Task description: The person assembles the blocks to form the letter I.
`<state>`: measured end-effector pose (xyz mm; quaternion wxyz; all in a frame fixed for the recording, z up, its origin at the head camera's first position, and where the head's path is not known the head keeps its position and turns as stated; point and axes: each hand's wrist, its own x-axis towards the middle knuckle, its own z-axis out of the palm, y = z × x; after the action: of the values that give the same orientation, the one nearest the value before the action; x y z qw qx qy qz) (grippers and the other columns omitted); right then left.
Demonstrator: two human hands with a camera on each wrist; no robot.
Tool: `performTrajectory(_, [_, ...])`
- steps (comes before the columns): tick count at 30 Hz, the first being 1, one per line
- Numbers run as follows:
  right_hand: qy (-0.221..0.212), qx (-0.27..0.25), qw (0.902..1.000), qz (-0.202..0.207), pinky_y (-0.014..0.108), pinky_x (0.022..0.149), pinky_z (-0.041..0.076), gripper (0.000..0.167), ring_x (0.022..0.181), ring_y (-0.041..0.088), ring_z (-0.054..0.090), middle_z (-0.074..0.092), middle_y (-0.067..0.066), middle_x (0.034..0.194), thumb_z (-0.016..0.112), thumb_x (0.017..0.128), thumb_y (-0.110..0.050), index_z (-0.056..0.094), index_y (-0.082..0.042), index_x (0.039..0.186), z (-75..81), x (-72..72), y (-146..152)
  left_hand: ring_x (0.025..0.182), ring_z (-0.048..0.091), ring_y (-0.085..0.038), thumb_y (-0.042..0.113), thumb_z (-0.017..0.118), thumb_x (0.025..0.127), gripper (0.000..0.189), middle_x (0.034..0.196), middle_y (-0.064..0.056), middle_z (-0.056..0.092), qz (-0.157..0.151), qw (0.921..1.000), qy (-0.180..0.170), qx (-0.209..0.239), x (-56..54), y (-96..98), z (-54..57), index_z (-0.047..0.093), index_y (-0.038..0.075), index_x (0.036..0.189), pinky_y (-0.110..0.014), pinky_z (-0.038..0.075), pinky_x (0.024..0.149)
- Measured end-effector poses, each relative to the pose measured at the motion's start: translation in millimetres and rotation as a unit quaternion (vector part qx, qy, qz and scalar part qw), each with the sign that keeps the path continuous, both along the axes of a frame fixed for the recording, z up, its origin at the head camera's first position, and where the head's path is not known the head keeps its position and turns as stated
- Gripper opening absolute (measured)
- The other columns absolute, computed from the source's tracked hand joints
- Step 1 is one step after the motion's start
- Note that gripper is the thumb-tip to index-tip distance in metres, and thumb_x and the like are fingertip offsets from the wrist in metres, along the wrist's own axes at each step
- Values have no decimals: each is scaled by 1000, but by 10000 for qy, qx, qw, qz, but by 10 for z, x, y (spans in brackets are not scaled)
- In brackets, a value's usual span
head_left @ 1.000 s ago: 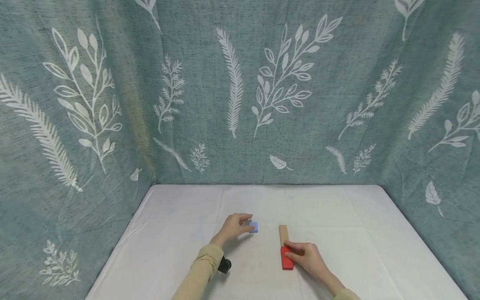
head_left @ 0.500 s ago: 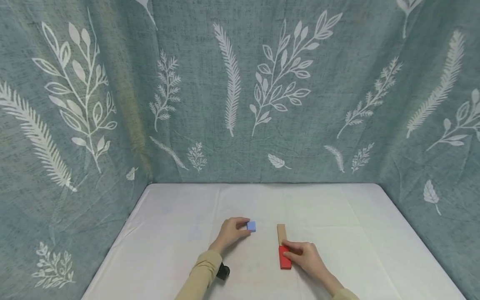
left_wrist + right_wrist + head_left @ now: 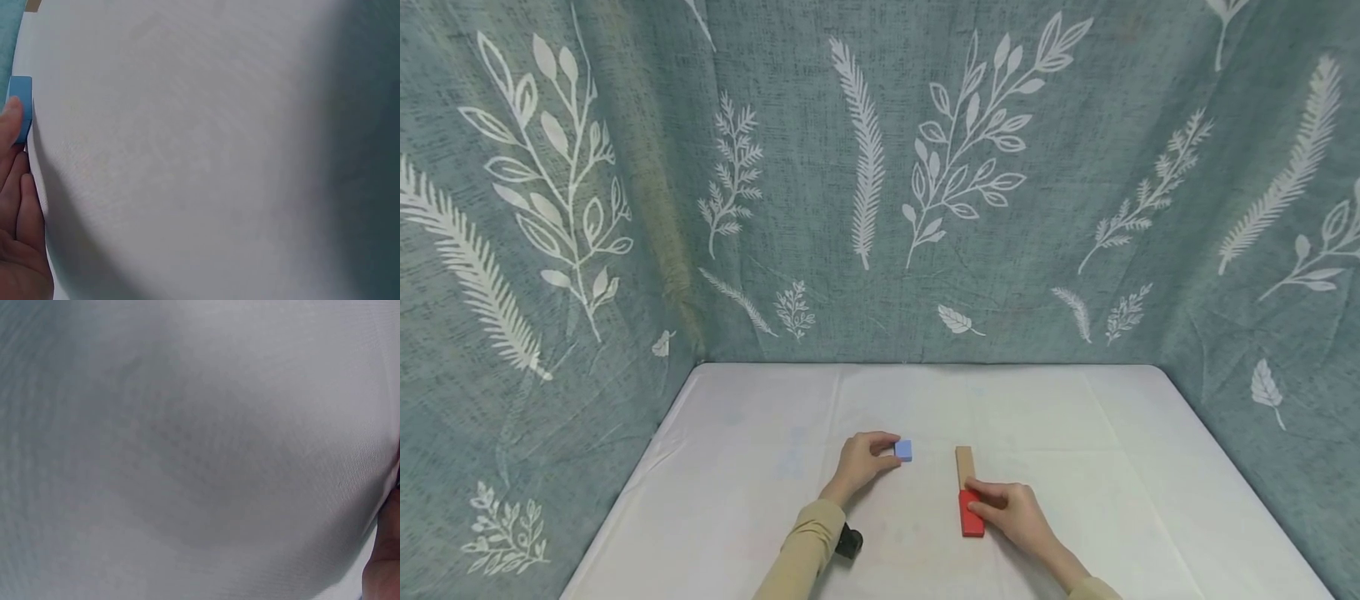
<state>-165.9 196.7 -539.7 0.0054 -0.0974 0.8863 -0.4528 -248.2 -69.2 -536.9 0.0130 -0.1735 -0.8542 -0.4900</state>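
My left hand (image 3: 862, 461) pinches a small blue block (image 3: 904, 451) between thumb and index finger, left of the table's middle. In the left wrist view the blue block (image 3: 22, 106) shows at the left edge, with the thumb against its face and the other fingers curled below. To the right, my right hand (image 3: 1017, 514) holds a red block (image 3: 972, 515) by its sides. An unpainted wooden block (image 3: 964, 468) lies end to end with the red one, on its far side. In the right wrist view only part of the right hand (image 3: 384, 556) shows at the right edge.
A white cloth covers the table (image 3: 1075, 433). Green-grey curtains (image 3: 895, 317) with white leaf prints enclose it at the back and both sides. A black device (image 3: 850, 542) sits at the left wrist, beside the tan sleeve (image 3: 808, 537).
The left thumb and index finger have shifted from reaching over the blue block to pinching it at its left end. The right hand, red block and wooden block stay in place.
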Motion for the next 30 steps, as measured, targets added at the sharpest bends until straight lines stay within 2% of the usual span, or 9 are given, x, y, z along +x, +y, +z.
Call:
performTrajectory(17, [81, 49, 10000, -30, 29, 89, 56, 37, 112, 27, 63, 69, 5, 115, 75, 80, -18, 70, -8, 114, -2, 7, -2, 101, 67, -34, 4, 76, 76, 30, 106, -20, 70, 49, 9998, -16, 173, 3, 20, 4, 70, -4, 104, -37, 56, 88])
performTrajectory(30, [-68, -152, 9998, 95, 35, 92, 54, 39, 116, 31, 60, 67, 9, 119, 73, 82, -23, 67, -7, 118, 3, -2, 9, 101, 68, -33, 5, 77, 76, 31, 106, -19, 70, 100, 9998, -123, 149, 8, 29, 1, 70, -3, 105, -34, 57, 88])
